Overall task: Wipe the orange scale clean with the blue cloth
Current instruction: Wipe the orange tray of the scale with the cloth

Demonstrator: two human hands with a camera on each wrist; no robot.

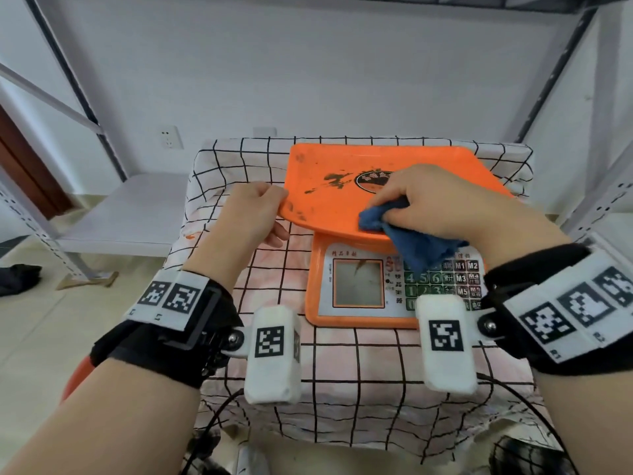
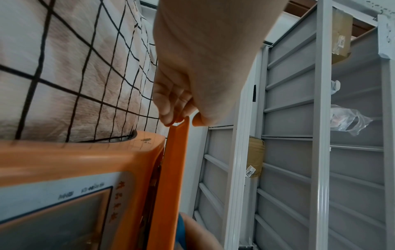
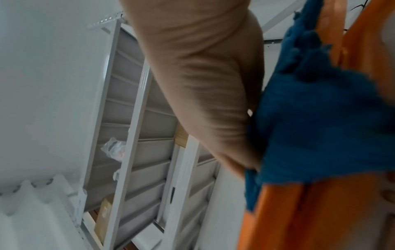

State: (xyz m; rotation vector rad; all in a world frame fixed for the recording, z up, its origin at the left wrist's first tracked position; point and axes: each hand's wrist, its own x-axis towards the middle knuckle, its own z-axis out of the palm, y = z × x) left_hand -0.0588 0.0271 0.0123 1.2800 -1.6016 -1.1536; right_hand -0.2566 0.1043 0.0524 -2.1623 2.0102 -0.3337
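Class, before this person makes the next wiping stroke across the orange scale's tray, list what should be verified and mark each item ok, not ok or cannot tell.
1. Left hand grips the tray's near-left corner, steadying it: ok.
2. Right hand holds the blue cloth bunched on the tray: ok.
3. Dark smears wiped off: not ok, they lie just beyond the cloth.
4. Keypad free of the cloth: not ok, its tail hangs over the keys.
5. Cloth damp enough: cannot tell.

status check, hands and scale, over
Left hand pinches the scale tray's corner. Right hand presses blue cloth on tray. Dark stains remain.
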